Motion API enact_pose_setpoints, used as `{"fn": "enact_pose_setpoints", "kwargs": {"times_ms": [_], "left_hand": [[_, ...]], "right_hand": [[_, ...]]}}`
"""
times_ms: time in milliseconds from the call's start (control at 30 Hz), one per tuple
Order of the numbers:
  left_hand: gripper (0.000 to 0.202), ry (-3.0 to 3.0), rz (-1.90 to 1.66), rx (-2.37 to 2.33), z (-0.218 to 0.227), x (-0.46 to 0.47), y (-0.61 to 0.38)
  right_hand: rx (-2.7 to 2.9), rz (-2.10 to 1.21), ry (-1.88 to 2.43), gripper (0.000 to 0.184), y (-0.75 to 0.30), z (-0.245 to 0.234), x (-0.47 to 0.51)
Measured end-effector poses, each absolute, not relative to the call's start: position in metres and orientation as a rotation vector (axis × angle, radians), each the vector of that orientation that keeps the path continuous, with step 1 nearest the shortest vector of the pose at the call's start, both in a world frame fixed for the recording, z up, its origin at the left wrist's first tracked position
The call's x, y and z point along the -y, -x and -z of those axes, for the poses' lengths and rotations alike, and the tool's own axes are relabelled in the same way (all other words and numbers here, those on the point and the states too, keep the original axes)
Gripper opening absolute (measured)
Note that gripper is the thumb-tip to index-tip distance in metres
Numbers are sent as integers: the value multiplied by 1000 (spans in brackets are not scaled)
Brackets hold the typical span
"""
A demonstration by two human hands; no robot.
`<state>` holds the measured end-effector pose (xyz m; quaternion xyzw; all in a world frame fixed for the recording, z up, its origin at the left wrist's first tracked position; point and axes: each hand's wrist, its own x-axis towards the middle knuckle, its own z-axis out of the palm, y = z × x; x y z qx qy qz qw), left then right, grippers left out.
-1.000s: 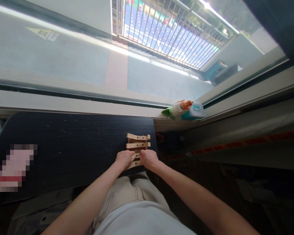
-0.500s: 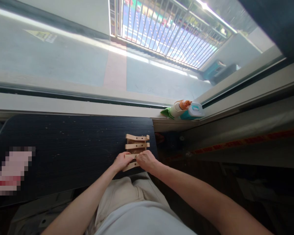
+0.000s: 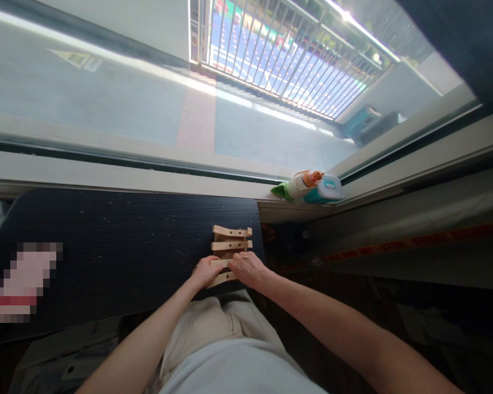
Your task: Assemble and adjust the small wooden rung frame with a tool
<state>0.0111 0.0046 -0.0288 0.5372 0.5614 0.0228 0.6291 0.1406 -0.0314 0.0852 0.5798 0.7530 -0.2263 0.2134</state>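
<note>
A small wooden piece [image 3: 232,246] lies at the right end of the dark table [image 3: 139,241]. It has several pale slats with small dark holes, set across brown crosspieces. My left hand [image 3: 207,271] grips the left end of the slat second from my body [image 3: 219,264], thumb on top. On the same slat, the curled fingers of my right hand [image 3: 248,269] press together near its middle. Whatever lies under those fingertips is hidden. The slat nearest me [image 3: 222,279] shows partly between my hands.
On the sill stand a white bottle with an orange top [image 3: 303,183] and a teal box with a clear lid [image 3: 328,189]. A blurred pink item [image 3: 28,279] lies at the table's left. Behind the sill is a window [image 3: 139,109].
The view has shifted slightly. Both hands keep their places on the wooden piece, and the right fingers have moved only a little.
</note>
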Motion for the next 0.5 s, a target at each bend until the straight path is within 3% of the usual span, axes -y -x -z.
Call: {"fn": "enact_pose_setpoints", "kwargs": {"times_ms": [300,500], "left_hand": [[25,-1250,-14,-1317,32,-4,-9],[28,-1264,38,-1341,33,-5,-11]], "right_hand": [[-1501,727,-2181,32,-140,-66,26],[-1885,623,-1836,22,-147,-79,26]]}}
